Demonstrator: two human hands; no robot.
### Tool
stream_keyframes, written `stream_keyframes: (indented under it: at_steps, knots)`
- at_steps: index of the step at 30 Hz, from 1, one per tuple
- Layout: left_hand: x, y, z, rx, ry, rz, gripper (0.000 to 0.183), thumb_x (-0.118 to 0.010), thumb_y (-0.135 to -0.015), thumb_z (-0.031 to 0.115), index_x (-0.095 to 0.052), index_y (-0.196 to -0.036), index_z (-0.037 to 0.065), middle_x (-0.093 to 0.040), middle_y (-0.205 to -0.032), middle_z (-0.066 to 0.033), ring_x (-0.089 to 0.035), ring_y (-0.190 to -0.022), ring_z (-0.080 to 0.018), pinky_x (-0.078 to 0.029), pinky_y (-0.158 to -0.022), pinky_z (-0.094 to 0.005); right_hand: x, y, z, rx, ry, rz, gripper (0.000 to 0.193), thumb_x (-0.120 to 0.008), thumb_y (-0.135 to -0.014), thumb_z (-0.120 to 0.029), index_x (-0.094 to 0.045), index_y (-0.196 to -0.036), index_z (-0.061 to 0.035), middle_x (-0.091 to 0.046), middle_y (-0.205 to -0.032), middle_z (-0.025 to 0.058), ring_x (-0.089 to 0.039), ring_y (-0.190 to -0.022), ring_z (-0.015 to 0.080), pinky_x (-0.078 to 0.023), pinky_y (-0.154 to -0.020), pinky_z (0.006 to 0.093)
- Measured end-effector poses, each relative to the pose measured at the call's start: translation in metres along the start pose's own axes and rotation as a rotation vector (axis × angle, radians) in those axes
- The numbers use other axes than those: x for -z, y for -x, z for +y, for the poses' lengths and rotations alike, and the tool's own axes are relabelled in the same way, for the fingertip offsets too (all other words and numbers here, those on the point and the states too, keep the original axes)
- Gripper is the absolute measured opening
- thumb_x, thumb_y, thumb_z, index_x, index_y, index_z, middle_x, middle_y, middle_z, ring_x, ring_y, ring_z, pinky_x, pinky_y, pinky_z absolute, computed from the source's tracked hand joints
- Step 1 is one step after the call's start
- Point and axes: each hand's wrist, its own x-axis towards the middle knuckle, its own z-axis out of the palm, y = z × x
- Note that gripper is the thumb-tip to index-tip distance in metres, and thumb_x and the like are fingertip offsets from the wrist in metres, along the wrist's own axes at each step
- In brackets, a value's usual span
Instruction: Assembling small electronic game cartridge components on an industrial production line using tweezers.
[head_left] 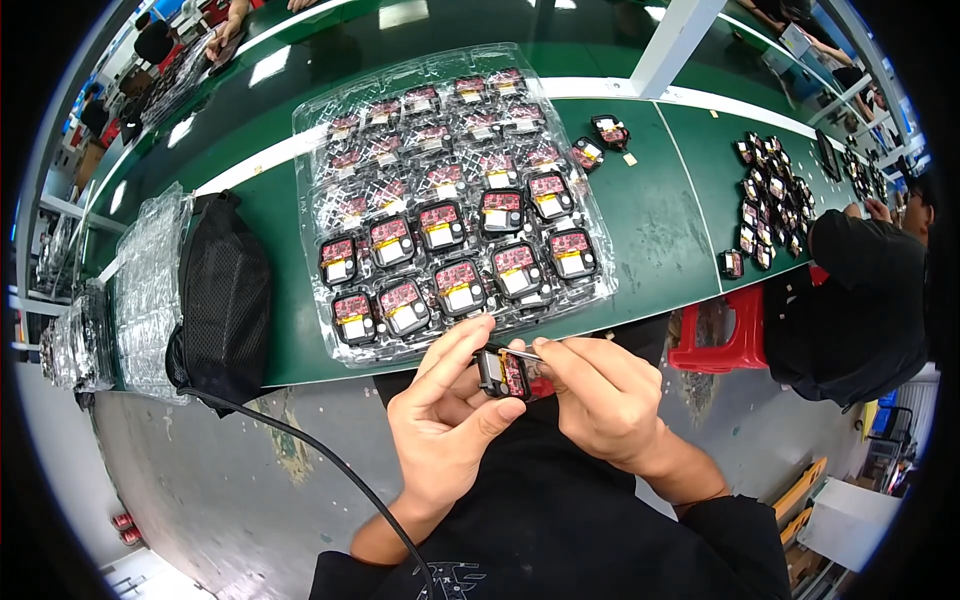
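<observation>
My left hand [437, 425] grips a small black-framed electronic module [502, 373] by its edges, in front of my body at the table's near edge. A red circuit board and a pale block show inside its frame. My right hand [612, 402] pinches a thin metal tool [522, 353], like tweezers, with its tip against the module's upper side. The fingers hide most of the tool. Just beyond my hands lies a clear plastic tray [604, 288]. Rows of similar modules [459, 287] sit in it, with red boards, white blocks and yellow strips.
Two loose modules [588, 153] lie right of the tray on the green table [655, 230]. A black mesh bag [225, 300] and stacked clear trays [145, 290] stand left. A black cable [310, 437] crosses my left side. A co-worker [850, 300] sits right, near a red stool [725, 335].
</observation>
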Motion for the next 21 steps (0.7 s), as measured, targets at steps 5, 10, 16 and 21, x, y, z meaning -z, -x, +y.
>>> stream_keyframes:
  at_steps: [5, 10, 16, 21]
  knots:
    - [-0.0032, -0.0002, 0.001, -0.011, -0.007, 0.029, 0.063, -0.077, -0.085, -0.01, -0.052, -0.143, -0.008, -0.043, -0.154, -0.021, -0.06, -0.127, -0.0305, -0.059, -0.098, -0.0361, -0.0015, 0.0, -0.0009, 0.013, 0.032, 0.021, 0.039, -0.07, -0.067, 0.008, -0.073, -0.105, 0.0029, -0.067, -0.084, 0.0092, -0.063, -0.062, 0.02, -0.053, -0.056, 0.0311]
    - [-0.0033, 0.0, -0.0023, -0.007, 0.01, 0.058, 0.062, -0.077, -0.086, -0.007, -0.052, -0.143, -0.008, -0.045, -0.153, -0.0217, -0.061, -0.126, -0.0314, -0.058, -0.098, -0.0359, -0.0058, 0.0034, -0.0018, 0.03, 0.069, 0.05, 0.039, -0.07, -0.068, 0.006, -0.073, -0.107, 0.0031, -0.067, -0.084, 0.0083, -0.06, -0.06, 0.0178, -0.051, -0.053, 0.0299]
    - [0.001, -0.0012, -0.0049, -0.018, -0.006, 0.049, 0.062, -0.078, -0.086, -0.006, -0.052, -0.143, -0.009, -0.047, -0.152, -0.0224, -0.062, -0.125, -0.031, -0.057, -0.098, -0.034, -0.0024, 0.0061, 0.0059, 0.082, 0.08, 0.01, 0.04, -0.071, -0.067, 0.004, -0.074, -0.106, 0.0035, -0.067, -0.084, 0.0078, -0.059, -0.058, 0.0162, -0.049, -0.051, 0.0288]
    - [0.0014, -0.0016, 0.002, -0.021, -0.008, 0.026, 0.061, -0.077, -0.087, -0.004, -0.052, -0.143, -0.008, -0.047, -0.151, -0.0222, -0.061, -0.125, -0.0279, -0.056, -0.1, -0.0354, -0.0017, 0.0005, 0.0019, 0.097, 0.087, 0.038, 0.041, -0.07, -0.066, 0.004, -0.075, -0.106, 0.0036, -0.066, -0.083, 0.0071, -0.056, -0.055, 0.0156, -0.048, -0.05, 0.0284]
